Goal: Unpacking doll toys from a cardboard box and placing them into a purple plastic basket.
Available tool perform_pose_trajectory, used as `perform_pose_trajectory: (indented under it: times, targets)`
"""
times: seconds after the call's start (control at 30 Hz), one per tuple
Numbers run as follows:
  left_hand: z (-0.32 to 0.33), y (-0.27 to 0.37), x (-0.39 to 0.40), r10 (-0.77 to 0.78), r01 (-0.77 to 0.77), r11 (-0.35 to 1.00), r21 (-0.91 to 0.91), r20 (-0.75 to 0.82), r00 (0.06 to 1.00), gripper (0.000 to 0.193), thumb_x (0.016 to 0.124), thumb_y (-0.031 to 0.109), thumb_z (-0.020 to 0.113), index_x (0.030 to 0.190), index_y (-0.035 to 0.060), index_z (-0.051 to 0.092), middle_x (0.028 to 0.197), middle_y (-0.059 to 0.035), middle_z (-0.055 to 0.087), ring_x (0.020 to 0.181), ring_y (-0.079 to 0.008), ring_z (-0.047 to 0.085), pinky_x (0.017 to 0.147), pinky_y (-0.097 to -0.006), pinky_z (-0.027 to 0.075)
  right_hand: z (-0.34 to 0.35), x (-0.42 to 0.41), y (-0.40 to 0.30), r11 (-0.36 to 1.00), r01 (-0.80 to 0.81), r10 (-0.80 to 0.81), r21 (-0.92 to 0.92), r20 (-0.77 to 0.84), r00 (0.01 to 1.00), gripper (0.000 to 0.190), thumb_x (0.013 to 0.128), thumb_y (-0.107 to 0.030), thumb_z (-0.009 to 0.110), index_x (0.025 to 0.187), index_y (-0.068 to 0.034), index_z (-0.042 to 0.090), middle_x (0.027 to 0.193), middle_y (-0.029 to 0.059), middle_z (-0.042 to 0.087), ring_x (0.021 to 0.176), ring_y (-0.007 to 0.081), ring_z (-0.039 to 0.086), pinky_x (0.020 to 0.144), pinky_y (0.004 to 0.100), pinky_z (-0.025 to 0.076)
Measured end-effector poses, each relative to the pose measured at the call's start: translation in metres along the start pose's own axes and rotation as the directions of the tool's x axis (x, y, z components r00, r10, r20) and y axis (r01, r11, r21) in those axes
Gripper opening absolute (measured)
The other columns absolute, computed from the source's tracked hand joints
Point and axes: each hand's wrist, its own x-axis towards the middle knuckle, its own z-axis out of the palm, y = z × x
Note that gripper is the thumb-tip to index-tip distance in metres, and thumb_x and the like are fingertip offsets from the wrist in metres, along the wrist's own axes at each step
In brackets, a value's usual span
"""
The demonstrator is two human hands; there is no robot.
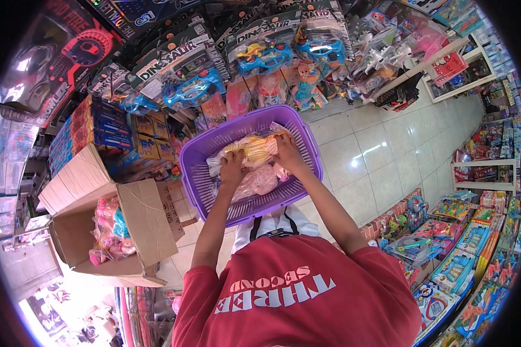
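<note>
A purple plastic basket (252, 113) with slotted walls stands before me, tilted a little. Inside lie a clear plastic bag holding a yellow and orange item (256, 147), perhaps a doll, and below it a bagged pink item (256, 180). My left hand (233, 167) rests with bent fingers on the lower left part of the yellow package. My right hand (288, 152) has its fingers on the package's orange end, near the basket's right wall. Both hands press or hold the same package; the fingertips are partly hidden in its plastic.
An open cardboard box (147, 221) with bagged pink dolls (110, 230) stands at the left. Carded dinosaur toys (191, 82) hang beyond the basket. Tiled floor (364, 152) shows at the right, bordered by shelves of packaged toys (456, 260).
</note>
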Motion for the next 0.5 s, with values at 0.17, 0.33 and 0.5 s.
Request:
perform_pose_trajectory:
  times: [0.17, 0.33, 0.5]
  targets:
    - [-0.008, -0.012, -0.001, 0.061, -0.049, 0.991, -0.122, 0.099, 0.993, 0.072, 0.069, 0.031, 0.071, 0.131, 0.0169, 0.038, 0.126, -0.016, 0.038, 0.109, -0.0416, 0.041, 0.084, -0.0466, 0.047, 0.002, -0.002, -0.003, 0.992, -0.025, 0.027, -0.128, 0.014, 1.0, 0.067, 0.066, -0.018, 0.073, 0.122, 0.0, 0.04, 0.12, 0.0171, 0.04, 0.119, 0.0368, 0.034, 0.101, 0.042, 0.032]
    - [-0.008, -0.035, -0.017, 0.107, -0.085, 0.949, -0.302, 0.058, 0.993, 0.068, 0.073, 0.031, 0.067, 0.131, 0.0107, 0.038, 0.135, -0.0173, 0.034, 0.122, -0.0424, 0.033, 0.095, -0.0461, 0.04, -0.008, -0.013, -0.031, 0.993, -0.113, 0.114, -0.021, 0.07, 0.991, 0.067, 0.066, -0.016, 0.073, 0.123, -0.003, 0.041, 0.122, 0.0156, 0.039, 0.118, 0.0382, 0.036, 0.098, 0.0436, 0.035]
    - [-0.057, 0.004, -0.062, 0.21, -0.137, 0.691, -0.71, 0.016, 0.978, 0.045, 0.082, 0.026, 0.059, 0.121, 0.0048, 0.05, 0.116, -0.0164, 0.053, 0.109, -0.0329, 0.05, 0.091, -0.0391, 0.042, -0.025, -0.065, -0.036, 0.872, 0.081, 0.004, 0.483, -0.173, 0.985, 0.044, 0.074, -0.017, 0.069, 0.113, -0.007, 0.052, 0.1, 0.01, 0.057, 0.094, 0.0249, 0.056, 0.082, 0.0357, 0.046]
